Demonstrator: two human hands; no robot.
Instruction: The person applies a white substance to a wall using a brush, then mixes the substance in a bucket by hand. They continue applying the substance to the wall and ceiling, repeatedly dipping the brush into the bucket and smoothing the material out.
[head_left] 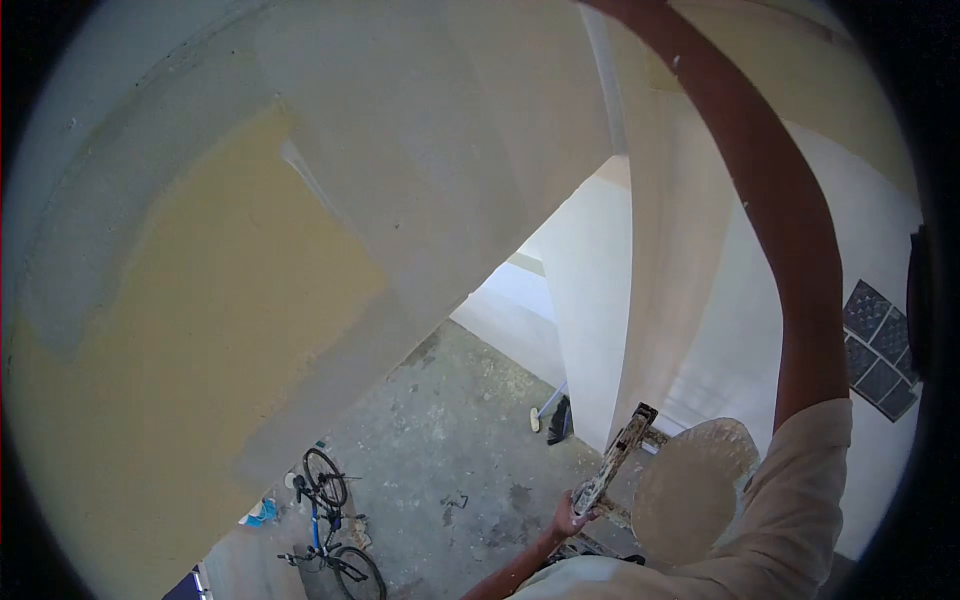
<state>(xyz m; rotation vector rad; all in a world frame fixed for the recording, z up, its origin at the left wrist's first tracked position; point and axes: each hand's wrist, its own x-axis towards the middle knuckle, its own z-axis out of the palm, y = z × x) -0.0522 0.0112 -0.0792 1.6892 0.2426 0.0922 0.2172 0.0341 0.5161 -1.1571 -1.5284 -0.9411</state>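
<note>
At the lower middle, my left hand (576, 512) is closed around the top of a wooden ladder (615, 460), whose rail is splattered with white and grey. My right arm (780, 190) stretches up past the top edge, so its hand and anything in it are hidden. A round, beige, paste-like surface (690, 490) shows beside the ladder, close to my body; its container is mostly out of sight. In front of me is a yellow wall (230, 290) with broad grey coated patches (430, 130) and a pale raised streak (305, 175).
Far below lies a stained concrete floor (450, 420). A blue bicycle (325, 515) rests by the wall's lower edge. A broom-like tool (548, 410) and a black item (559, 421) are near the white wall (590, 290). Dark lattice panels (880, 350) appear at the right.
</note>
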